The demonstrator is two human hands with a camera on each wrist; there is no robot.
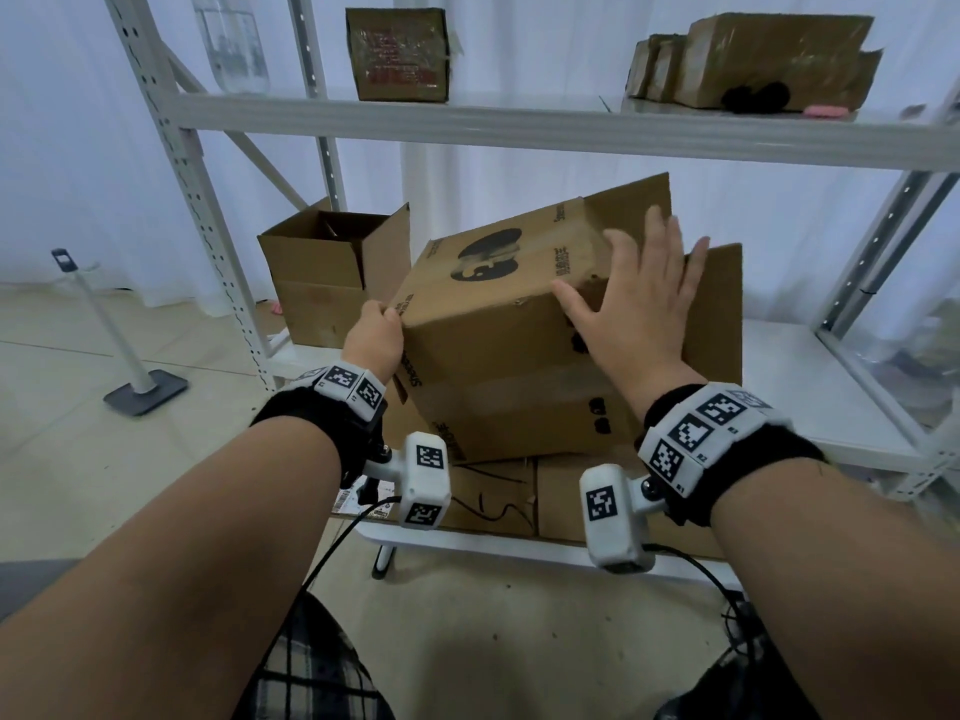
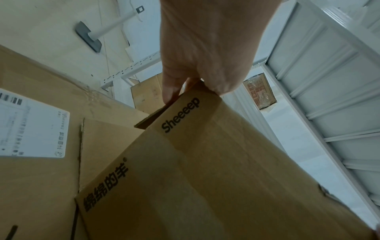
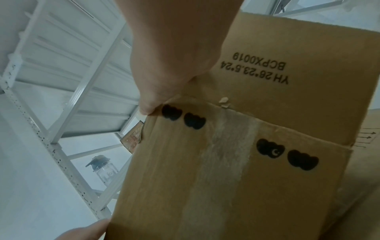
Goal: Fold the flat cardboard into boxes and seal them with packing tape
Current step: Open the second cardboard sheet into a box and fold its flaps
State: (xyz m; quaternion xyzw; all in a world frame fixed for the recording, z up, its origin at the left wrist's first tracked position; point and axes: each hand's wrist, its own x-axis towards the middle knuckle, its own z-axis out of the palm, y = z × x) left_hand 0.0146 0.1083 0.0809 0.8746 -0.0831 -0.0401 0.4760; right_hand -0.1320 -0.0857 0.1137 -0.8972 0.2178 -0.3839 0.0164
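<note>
My left hand (image 1: 375, 339) pinches the tilted box (image 1: 498, 324) by its left corner; my right hand (image 1: 631, 309) lies flat on top (fingers spread). One more open box (image 1: 332, 272) sits behind.

Brown cardboard box (image 1: 493, 324) with black sheep print, white shelving (image 1: 519, 132), plaid trousers (image 1: 311, 678)

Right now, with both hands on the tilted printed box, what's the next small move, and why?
Probably tip the printed box upright onto the flat cardboard beneath it. It sits tilted, the left hand gripping its near corner and the right hand spread flat on its side by the raised flaps. Level, those flaps look easier to fold shut.
</note>
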